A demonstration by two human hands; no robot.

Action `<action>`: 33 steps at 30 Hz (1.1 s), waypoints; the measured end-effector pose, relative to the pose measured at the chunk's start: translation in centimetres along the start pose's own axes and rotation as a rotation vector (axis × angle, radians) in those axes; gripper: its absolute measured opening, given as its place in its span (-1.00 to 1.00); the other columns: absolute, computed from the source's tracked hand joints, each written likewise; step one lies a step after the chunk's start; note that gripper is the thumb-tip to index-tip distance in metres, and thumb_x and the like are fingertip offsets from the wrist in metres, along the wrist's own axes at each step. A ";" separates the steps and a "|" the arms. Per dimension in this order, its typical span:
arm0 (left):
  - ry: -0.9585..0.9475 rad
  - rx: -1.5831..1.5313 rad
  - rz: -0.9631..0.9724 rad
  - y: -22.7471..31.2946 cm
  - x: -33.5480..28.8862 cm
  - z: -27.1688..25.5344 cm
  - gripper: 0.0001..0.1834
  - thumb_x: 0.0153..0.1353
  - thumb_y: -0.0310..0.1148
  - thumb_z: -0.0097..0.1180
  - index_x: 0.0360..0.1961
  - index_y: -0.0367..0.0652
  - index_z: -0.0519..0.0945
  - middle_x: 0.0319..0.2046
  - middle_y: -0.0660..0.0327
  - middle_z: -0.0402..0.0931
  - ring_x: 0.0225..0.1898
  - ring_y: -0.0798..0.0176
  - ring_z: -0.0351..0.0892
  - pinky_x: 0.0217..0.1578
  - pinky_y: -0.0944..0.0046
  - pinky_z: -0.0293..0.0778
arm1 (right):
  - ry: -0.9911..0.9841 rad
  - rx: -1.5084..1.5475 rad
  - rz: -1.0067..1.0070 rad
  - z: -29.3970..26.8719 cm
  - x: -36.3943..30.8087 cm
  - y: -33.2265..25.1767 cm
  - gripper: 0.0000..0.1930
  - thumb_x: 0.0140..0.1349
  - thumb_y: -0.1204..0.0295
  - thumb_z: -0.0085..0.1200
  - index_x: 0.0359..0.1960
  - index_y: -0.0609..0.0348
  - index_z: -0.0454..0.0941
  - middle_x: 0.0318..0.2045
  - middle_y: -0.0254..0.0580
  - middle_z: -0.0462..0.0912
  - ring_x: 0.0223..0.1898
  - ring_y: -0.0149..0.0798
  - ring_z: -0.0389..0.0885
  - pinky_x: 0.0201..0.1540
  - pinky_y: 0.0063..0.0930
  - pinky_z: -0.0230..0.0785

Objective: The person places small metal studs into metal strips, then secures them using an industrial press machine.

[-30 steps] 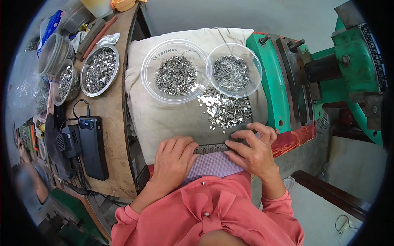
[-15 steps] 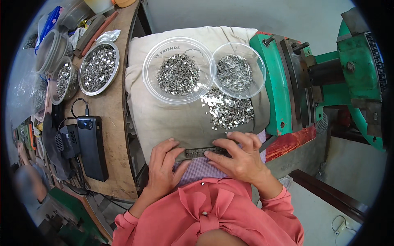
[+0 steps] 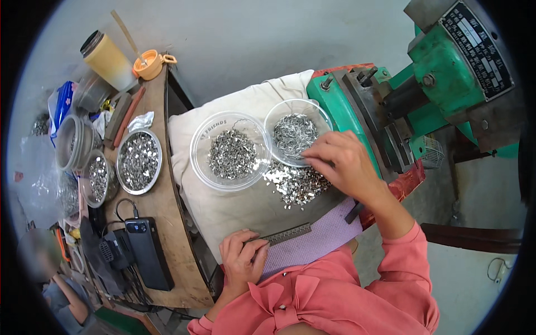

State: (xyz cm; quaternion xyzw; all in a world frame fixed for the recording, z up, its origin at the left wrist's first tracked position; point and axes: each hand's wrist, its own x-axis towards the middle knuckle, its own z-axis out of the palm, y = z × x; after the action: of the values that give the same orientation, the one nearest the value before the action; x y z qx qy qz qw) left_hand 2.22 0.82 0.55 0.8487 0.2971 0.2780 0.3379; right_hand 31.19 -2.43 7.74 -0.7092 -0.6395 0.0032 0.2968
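Dark ridged metal strip: done?

Can't tell. Beside purple checked cloth, left hand curled at its end. Right hand at clear round tub, both grips unclear. Plenty of silver pins left.

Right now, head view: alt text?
A person's right hand is at the near rim of a clear tub of metal pins; the left hand touches a dark metal bar. Nearby: a larger tub of metal bits, loose chips, a green machine.

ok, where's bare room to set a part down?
Bare cloth between large tub and left hand; bench, between metal dish, power bank and the bench's right edge. Crowded: right hand, small bowl and loose chips together.
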 end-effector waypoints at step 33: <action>-0.060 -0.151 -0.024 2.4 2.8 -5.1 -0.50 -0.01 -0.54 0.41 0.01 -0.24 0.57 -0.10 -0.03 0.53 -0.15 -0.03 0.60 -0.16 0.16 0.55 | -0.397 -0.149 0.066 4.9 7.2 1.6 -0.83 -0.13 0.42 0.30 -0.46 0.21 0.71 -0.47 0.11 0.70 -0.37 0.12 0.73 -0.28 -0.08 0.56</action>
State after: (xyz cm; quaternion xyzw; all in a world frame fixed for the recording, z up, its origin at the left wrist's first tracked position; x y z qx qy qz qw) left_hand 1.46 3.43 6.24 0.8251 0.2751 0.2703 0.4129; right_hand 32.03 6.18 5.75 -0.7351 -0.6603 0.1052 0.1117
